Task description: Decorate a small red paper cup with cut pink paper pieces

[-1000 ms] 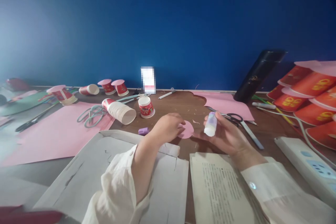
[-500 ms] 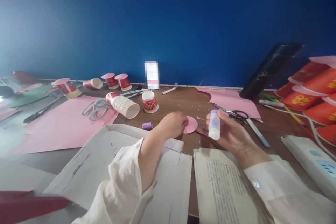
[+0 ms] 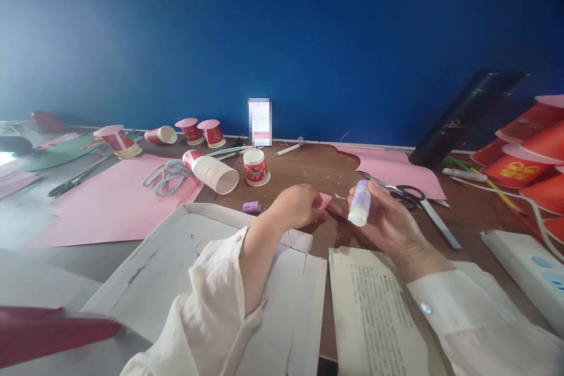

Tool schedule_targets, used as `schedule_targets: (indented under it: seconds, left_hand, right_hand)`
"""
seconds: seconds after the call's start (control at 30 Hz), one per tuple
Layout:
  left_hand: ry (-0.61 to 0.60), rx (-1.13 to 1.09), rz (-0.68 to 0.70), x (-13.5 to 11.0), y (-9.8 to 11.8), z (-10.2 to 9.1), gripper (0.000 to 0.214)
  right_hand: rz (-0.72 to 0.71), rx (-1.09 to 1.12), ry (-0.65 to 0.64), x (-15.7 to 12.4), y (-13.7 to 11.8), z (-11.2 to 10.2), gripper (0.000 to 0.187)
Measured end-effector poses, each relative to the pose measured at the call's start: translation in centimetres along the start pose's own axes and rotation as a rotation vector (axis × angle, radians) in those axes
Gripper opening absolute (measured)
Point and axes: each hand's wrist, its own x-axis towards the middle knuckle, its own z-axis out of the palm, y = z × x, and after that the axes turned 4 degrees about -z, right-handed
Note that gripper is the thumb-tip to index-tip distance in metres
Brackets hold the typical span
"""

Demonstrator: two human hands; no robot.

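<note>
Between the fingers of my left hand [image 3: 299,205] is a small pink paper disc [image 3: 325,201], now tilted and partly hidden by those fingers. My right hand [image 3: 390,217] is closed around an uncapped purple glue stick [image 3: 360,202], its pale end pointing down toward me. The right fingertips reach close to the disc; whether they touch it I cannot tell. On the table left of my left hand lies the purple cap [image 3: 251,207]. A red paper cup [image 3: 256,168] stands upside down or upright just beyond; its pale round end faces up.
A stack of paper cups [image 3: 215,173] lies on its side by a grey cord [image 3: 165,178]. Black-handled scissors [image 3: 409,195] and a box cutter [image 3: 440,223] lie right of my hands. Nearer are a white box lid [image 3: 150,282], printed pages [image 3: 374,305] and a power strip [image 3: 524,273].
My left hand has tilted the pink disc, which showed its flat face before. The glue stick leans slightly more in my right hand. The whole view has shifted a little.
</note>
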Motion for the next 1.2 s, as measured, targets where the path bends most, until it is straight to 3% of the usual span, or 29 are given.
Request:
schedule_targets:
  seconds: [0.13, 0.3, 0.47, 0.63, 0.87, 1.07, 1.2]
  left_hand:
    - [0.003, -0.107, -0.009, 0.5, -0.8, 0.1, 0.042]
    - [-0.011, -0.247, -0.068, 0.9, -2.1, 0.1, 0.037]
    - [-0.013, -0.209, -0.002, 1.5, -2.8, -0.2, 0.026]
    - [-0.066, -0.201, -0.004, 1.4, -2.3, -0.8, 0.028]
    - [-0.130, 0.004, 0.043, 1.8, -2.0, -1.0, 0.025]
    - [-0.149, -0.020, 0.009, 2.0, -2.2, -0.9, 0.027]
    - [-0.160, -0.076, 0.008, 2.1, -2.3, -0.8, 0.026]
  right_hand:
    - [-0.011, -0.077, 0.043, 0.0, 0.5, -0.3, 0.027]
    - [-0.213, -0.619, 0.166, -0.6, 0.4, 0.0, 0.036]
    - [-0.406, -0.871, 0.220, -1.3, 0.8, 1.0, 0.043]
    - [-0.475, -0.983, 0.178, -1.1, 1.7, 1.6, 0.047]
    - [-0.507, -1.128, 0.133, -0.7, 2.4, 1.3, 0.048]
    - [-0.527, -1.189, 0.067, -0.8, 2.6, 1.3, 0.044]
    - [-0.589, -1.185, -0.056, -1.2, 2.2, 2.1, 0.034]
